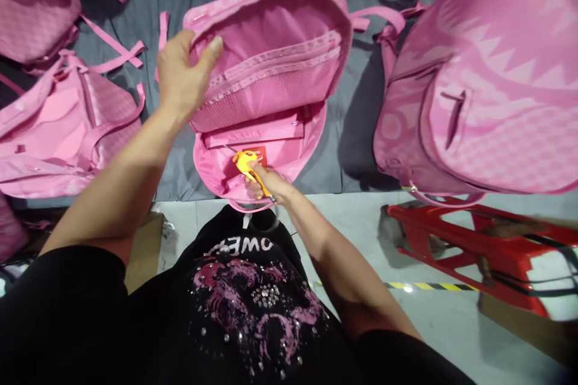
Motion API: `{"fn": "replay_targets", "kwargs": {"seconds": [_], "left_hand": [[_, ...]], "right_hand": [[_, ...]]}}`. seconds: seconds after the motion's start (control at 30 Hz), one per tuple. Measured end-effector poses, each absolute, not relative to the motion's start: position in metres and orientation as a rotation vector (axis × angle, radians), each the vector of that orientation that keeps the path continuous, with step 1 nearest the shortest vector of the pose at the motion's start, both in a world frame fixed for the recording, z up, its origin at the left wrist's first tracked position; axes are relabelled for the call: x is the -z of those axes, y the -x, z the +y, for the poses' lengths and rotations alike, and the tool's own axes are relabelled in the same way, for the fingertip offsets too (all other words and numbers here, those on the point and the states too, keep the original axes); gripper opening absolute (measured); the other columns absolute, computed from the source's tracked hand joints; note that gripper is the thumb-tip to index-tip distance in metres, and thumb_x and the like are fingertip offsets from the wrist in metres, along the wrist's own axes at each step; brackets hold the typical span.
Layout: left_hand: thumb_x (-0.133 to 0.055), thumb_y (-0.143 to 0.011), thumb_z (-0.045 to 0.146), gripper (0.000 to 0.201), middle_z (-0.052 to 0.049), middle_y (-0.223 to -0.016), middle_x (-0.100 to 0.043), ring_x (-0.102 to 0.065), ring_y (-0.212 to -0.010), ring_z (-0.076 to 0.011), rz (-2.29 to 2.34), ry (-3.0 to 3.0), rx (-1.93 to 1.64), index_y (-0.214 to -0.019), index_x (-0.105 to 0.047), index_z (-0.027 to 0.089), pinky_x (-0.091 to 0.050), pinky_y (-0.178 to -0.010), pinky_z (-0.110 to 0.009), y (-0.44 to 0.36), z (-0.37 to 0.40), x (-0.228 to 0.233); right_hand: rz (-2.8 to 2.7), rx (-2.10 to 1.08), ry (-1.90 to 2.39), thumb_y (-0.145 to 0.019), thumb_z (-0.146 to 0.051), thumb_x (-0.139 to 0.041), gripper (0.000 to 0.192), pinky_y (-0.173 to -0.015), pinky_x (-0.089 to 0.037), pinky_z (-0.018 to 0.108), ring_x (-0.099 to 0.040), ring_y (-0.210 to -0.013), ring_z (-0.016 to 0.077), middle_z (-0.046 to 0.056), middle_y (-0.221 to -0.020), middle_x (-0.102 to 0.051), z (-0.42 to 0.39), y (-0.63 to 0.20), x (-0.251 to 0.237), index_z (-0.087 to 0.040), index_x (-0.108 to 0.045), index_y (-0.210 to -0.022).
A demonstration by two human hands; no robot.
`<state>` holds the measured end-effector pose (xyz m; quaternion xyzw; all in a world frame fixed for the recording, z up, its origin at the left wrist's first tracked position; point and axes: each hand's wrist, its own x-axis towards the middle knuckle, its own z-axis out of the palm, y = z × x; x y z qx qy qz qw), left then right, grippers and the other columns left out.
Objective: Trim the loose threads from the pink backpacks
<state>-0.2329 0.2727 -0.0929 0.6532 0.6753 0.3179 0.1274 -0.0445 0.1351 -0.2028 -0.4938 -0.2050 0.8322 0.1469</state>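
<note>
The open pink backpack (262,102) sat on the grey-covered surface (356,180), at its near edge, between other pink bags; the left hand (187,75) pinched the rim of its raised flap (280,21), thumb inside and fingers outside; the right hand (268,183) was closed around a yellow tool (246,161) in the opening, in front of a red label (259,153); the backpack looked light and soft, likely to sag unless held by its firmer rim; the mesh pocket (266,93) seemed easy to snag; the tool looked hard and light, best gripped by its handle.
</note>
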Motion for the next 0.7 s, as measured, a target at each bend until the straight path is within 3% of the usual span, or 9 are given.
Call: {"fn": "replay_targets", "kwargs": {"seconds": [0.1,0.17,0.3,0.5,0.7], "left_hand": [[-0.065,-0.092,0.029,0.043,0.005,-0.068,-0.028,-0.024,-0.064,-0.0063,1.871,-1.976,-0.953,-0.063,-0.035,0.019,-0.02,-0.059,-0.026,0.238,0.28,0.096],[-0.064,-0.092,0.03,0.041,0.004,-0.068,-0.029,-0.024,-0.064,-0.0067,1.808,-2.018,-1.008,-0.065,-0.036,0.019,-0.02,-0.059,-0.026,0.24,0.283,0.097],[-0.064,-0.088,0.038,0.039,0.003,-0.067,-0.031,-0.026,-0.064,-0.0089,1.782,-2.06,-1.079,-0.066,-0.037,0.021,-0.02,-0.06,-0.029,0.239,0.276,0.094],[-0.061,-0.09,0.047,0.042,0.003,-0.066,-0.033,-0.03,-0.064,-0.0107,1.883,-2.037,-0.956,-0.067,-0.037,0.022,-0.023,-0.063,-0.03,0.235,0.259,0.084],[-0.063,-0.09,0.041,0.038,0.003,-0.068,-0.037,-0.032,-0.065,-0.0113,1.898,-1.971,-0.977,-0.067,-0.038,0.023,-0.026,-0.065,-0.029,0.234,0.259,0.084]], "right_hand": [[-0.936,-2.47,1.509,-0.094,-0.054,-0.052,0.043,-0.035,-0.024,0.02,-0.032,-0.033,0.0074,-0.006,-0.042,-0.041,0.146,0.033,0.186,-0.019,-0.053,-0.07],[-1.471,-2.442,1.673,-0.091,-0.053,-0.059,0.039,-0.038,-0.026,0.022,-0.038,-0.035,0.0094,-0.004,-0.043,-0.045,0.161,0.024,0.167,-0.019,-0.055,-0.072],[-2.435,-2.066,1.969,-0.09,-0.058,-0.056,0.046,-0.048,-0.036,0.03,-0.049,-0.045,0.016,0.002,-0.049,-0.05,0.19,0.014,0.129,-0.018,-0.057,-0.067],[-2.724,-1.918,2.032,-0.088,-0.055,-0.062,0.046,-0.055,-0.041,0.034,-0.053,-0.052,0.0179,0.004,-0.051,-0.051,0.224,0.016,0.105,-0.019,-0.056,-0.06],[-2.921,-1.103,2.567,-0.092,-0.056,-0.056,0.053,-0.058,-0.037,0.032,-0.054,-0.051,0.012,0.007,-0.057,-0.059,0.261,-0.05,0.092,-0.014,-0.057,-0.059]]}}
